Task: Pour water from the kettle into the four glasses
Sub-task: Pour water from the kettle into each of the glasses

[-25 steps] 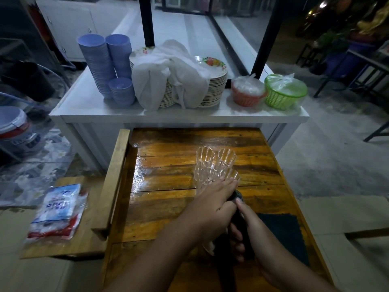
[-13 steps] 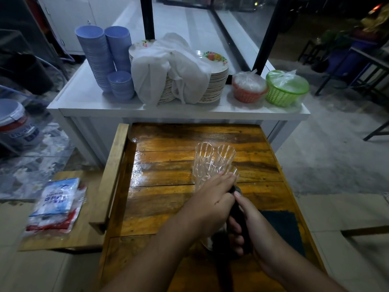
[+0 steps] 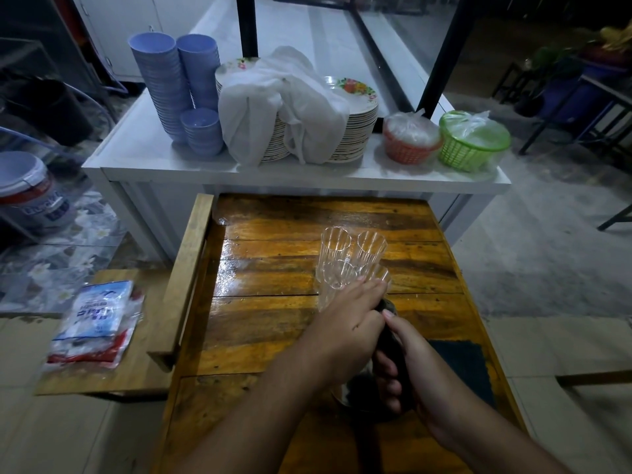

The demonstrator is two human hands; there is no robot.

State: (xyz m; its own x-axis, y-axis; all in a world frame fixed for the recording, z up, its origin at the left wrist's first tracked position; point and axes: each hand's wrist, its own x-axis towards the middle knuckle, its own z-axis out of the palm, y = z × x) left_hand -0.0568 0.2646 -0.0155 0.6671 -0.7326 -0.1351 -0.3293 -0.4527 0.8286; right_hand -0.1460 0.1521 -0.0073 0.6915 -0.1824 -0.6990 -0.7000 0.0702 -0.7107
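Since the earlier frame the hands have barely shifted. The dark kettle (image 3: 362,388) on the wooden table (image 3: 273,323) is mostly hidden: the right hand (image 3: 407,364) grips its handle, the left hand (image 3: 349,323) lies flat over its top. Four clear ribbed glasses (image 3: 345,265) cluster just beyond, the nearest partly covered.

1. The table (image 3: 273,323) is glossy amber-brown wood with dark grain streaks.
2. The four glasses (image 3: 352,258) are clear, with faint vertical ribbing.
3. The kettle (image 3: 362,391) looks dark, perhaps black with a silvery body; the dim light makes it hard to tell.
4. A dark blue-green mat (image 3: 465,364) lies on the table.
5. The counter (image 3: 143,155) is white.
6. The stacked bowls (image 3: 167,80) are lavender-blue.
7. The plates (image 3: 355,94) are white with red and green flower prints; the cloth (image 3: 273,104) over them is white.
8. One basket (image 3: 407,145) is orange-red, the other basket (image 3: 472,142) bright green.
9. The packet (image 3: 92,323) is white and blue with red.
10. The bucket (image 3: 30,193) is white with a red and blue label.
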